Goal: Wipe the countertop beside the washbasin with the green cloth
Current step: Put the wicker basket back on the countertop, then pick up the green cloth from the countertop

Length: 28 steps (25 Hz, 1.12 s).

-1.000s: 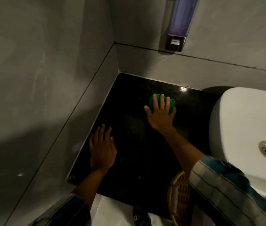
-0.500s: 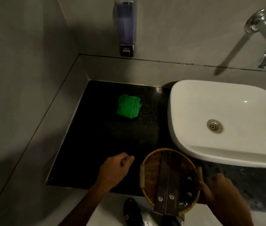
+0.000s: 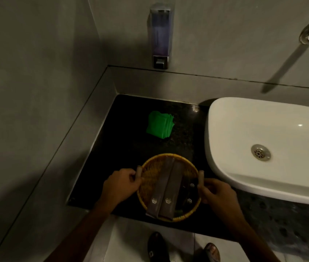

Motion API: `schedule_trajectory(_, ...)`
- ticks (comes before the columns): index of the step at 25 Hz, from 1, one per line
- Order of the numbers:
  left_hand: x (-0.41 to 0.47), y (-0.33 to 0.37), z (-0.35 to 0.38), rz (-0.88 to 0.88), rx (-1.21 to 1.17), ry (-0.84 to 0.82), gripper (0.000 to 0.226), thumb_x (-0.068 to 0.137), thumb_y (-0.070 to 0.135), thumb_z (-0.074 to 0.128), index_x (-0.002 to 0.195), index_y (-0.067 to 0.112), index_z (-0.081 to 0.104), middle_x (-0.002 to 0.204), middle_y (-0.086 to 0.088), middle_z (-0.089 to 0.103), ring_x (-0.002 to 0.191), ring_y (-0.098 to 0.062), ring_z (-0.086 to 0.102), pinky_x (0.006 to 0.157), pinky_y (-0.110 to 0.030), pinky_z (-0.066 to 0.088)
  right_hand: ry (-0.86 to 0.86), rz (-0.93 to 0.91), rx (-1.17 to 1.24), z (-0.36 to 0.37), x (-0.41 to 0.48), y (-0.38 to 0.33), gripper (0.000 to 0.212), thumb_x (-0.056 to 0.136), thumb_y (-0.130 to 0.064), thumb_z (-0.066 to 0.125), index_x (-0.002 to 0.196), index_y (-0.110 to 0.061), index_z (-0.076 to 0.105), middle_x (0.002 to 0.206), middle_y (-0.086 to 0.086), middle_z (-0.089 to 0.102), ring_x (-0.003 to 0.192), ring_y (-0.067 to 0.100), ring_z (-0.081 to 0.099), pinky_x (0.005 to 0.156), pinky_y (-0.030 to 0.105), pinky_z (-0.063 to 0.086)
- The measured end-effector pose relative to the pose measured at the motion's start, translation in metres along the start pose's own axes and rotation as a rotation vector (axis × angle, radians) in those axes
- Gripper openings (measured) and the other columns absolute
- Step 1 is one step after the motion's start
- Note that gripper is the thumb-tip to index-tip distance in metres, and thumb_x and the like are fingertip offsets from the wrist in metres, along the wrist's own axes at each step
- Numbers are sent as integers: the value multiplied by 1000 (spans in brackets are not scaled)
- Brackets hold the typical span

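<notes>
The left hand is clenched on the left handle of a round wicker basket, which sits at the near edge of the dark surface. Farther back, well apart from both hands, the folded green cloth lies flat on the surface, left of the white washbasin. Dark flat packets lie inside the basket. The right hand grips the basket's right handle. A soap dispenser hangs on the far wall.

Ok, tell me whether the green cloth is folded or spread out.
Folded. The green cloth lies on the black countertop as a compact pad, with several stacked layer edges showing along its right side. Neither hand touches it.
</notes>
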<state>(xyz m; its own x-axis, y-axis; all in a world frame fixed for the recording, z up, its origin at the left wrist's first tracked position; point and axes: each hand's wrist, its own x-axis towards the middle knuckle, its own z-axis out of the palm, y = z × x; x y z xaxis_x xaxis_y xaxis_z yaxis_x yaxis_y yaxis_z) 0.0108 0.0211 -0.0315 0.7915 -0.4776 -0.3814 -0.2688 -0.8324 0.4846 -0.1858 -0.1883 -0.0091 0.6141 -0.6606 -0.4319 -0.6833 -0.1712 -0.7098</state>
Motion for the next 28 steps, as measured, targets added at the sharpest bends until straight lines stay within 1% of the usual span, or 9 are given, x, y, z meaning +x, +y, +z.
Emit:
schedule_trajectory(3, 23, -25, -26, -40, -10, 72, 34, 83, 57, 55, 76, 25, 65, 68, 4, 69, 72, -19, 67, 66, -31, 52, -11, -82, 54, 30, 30, -37, 16, 86, -34, 65, 88, -22, 75, 70, -4, 74, 64, 8, 69, 61, 26, 56)
schedule_trajectory(7, 46, -45, -43, -82, -5, 66, 45, 89, 60, 43, 80, 23, 68, 75, -5, 70, 79, -27, 68, 76, -39, 56, -95, -15, 124, 63, 55, -59, 14, 87, -31, 65, 92, -19, 70, 82, 3, 73, 75, 19, 71, 77, 42, 60)
schedule_trajectory(10, 57, -47, -50, -91, 122, 74, 54, 85, 70, 40, 92, 26, 70, 86, 2, 74, 91, -24, 69, 74, -31, 49, -149, 66, 98, 53, 65, -55, 34, 82, -39, 70, 104, -18, 56, 88, 3, 69, 74, 20, 70, 63, 36, 61)
schedule_trajectory(12, 79, -32, -58, -41, 153, 181, 57, 82, 70, 45, 114, 26, 64, 105, 1, 73, 101, -23, 67, 82, -35, 47, -31, 7, 72, 42, 84, -58, 37, 78, -43, 72, 105, -24, 55, 81, -1, 68, 62, 17, 69, 54, 33, 59)
schedule_trajectory(14, 109, -3, -60, 55, 55, 212, 50, 83, 62, 52, 115, 25, 65, 108, 0, 73, 102, -23, 67, 82, -34, 50, 76, -64, 100, 41, 115, -74, 33, 80, -37, 72, 104, -17, 62, 78, -2, 69, 52, 12, 67, 48, 27, 57)
schedule_trajectory(19, 196, 71, -30, 87, -26, 17, 43, 85, 35, 65, 119, 9, 62, 124, -15, 66, 115, -33, 61, 93, -37, 49, 23, 43, 31, 78, 213, -107, 35, 86, -16, 62, 118, -3, 60, 114, 20, 67, 103, 34, 65, 91, 44, 54)
schedule_trajectory(23, 231, 87, -7, -167, -376, -4, 55, 85, 25, 69, 130, -1, 51, 135, -22, 56, 121, -37, 56, 99, -39, 49, -16, 247, 341, 95, 238, -104, 31, 89, -10, 56, 117, 2, 55, 106, 17, 59, 95, 33, 63, 80, 48, 57)
schedule_trajectory(26, 228, 95, -6, -268, -706, -90, 48, 79, 18, 76, 119, -3, 61, 123, -22, 65, 100, -32, 66, 74, -36, 56, -88, 288, 546, 90, 223, -101, 26, 89, -17, 62, 109, -1, 56, 107, 14, 58, 84, 19, 59, 57, 31, 54)
schedule_trajectory(28, 214, 106, -14, -228, -721, -146, 37, 76, 11, 76, 109, -3, 66, 113, -22, 69, 78, -25, 65, 54, -27, 49, -148, 256, 614, 80, 211, -102, 33, 88, -21, 65, 113, -1, 58, 111, 12, 61, 89, 19, 59, 57, 28, 51)
